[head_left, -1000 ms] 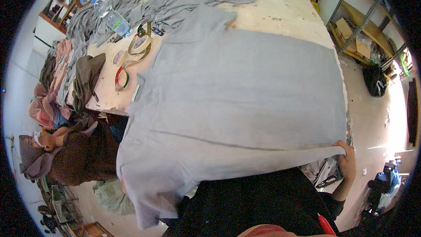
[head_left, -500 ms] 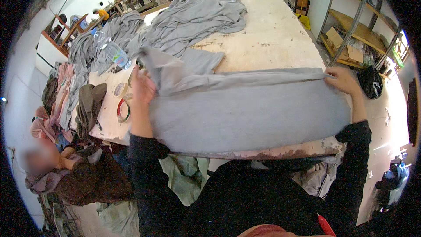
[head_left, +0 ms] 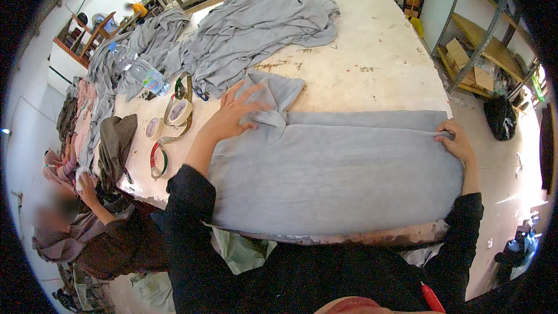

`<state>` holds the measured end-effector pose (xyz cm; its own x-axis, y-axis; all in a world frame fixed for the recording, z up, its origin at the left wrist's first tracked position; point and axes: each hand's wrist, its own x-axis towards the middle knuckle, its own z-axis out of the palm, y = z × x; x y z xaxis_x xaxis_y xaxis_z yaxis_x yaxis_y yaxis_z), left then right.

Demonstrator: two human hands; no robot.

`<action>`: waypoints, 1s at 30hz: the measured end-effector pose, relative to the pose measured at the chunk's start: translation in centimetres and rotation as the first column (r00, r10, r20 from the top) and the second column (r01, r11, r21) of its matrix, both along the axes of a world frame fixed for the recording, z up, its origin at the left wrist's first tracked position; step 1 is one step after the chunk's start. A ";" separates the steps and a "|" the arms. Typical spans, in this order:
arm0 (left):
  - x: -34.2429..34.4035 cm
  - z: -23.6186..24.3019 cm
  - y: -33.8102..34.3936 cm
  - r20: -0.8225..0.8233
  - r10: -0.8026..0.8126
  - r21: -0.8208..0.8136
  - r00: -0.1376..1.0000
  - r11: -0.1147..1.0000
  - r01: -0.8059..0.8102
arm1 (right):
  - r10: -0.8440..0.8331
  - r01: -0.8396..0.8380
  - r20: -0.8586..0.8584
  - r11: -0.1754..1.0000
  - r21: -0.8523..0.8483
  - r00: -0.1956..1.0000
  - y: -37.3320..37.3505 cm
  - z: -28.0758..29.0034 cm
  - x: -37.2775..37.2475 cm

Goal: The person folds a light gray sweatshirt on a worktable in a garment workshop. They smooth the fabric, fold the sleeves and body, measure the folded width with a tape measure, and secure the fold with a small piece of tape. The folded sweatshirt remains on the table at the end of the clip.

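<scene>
A piece of grey fabric (head_left: pixel 337 183) lies spread along the near side of the table, with a folded strip running along its far edge. My left hand (head_left: pixel 232 115) rests over the bunched far left corner of this fabric, fingers spread and apart. At the opposite end, my right hand (head_left: pixel 457 141) pinches the fabric's right edge, where the fold ends. Beyond my left hand, a loose flap (head_left: pixel 285 88) of the same grey fabric sticks out onto the table.
A heap of grey fabric (head_left: pixel 261 17) covers the far left of the pale table (head_left: pixel 383 64). Left of my hand lie two tape rolls (head_left: pixel 179 113), a measuring tape (head_left: pixel 157 163) and a plastic bottle (head_left: pixel 139 70). A co-worker's hand (head_left: pixel 87 189) touches cloth at left; metal shelving (head_left: pixel 476 40) stands at right.
My left hand has moved right and spread its fingers, and the raised cloth corner now lies lower. My right hand is lower in view, still pinching the edge. The co-worker's arm has stretched out.
</scene>
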<state>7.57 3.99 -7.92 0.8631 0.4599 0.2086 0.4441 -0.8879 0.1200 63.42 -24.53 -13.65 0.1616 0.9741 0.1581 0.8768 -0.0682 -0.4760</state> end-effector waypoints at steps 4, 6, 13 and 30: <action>1.8 2.9 3.8 -0.067 0.058 0.149 0.996 0.988 -0.047 | -0.073 0.084 -0.062 0.976 0.203 0.995 -0.2 2.7 -0.3; 2.7 2.5 6.0 0.012 0.023 0.029 1.000 0.999 -0.023 | -0.194 0.214 -0.161 0.970 0.118 0.968 0.4 4.8 -0.5; 6.2 -6.0 9.2 0.154 -0.038 -0.216 0.987 0.974 0.071 | 0.052 -0.064 0.118 0.993 0.104 0.992 4.9 2.4 -1.8; -5.4 17.7 2.5 0.641 -0.124 0.486 0.757 0.830 -0.275 | -0.216 -0.146 0.634 0.872 0.468 0.743 1.6 14.9 7.9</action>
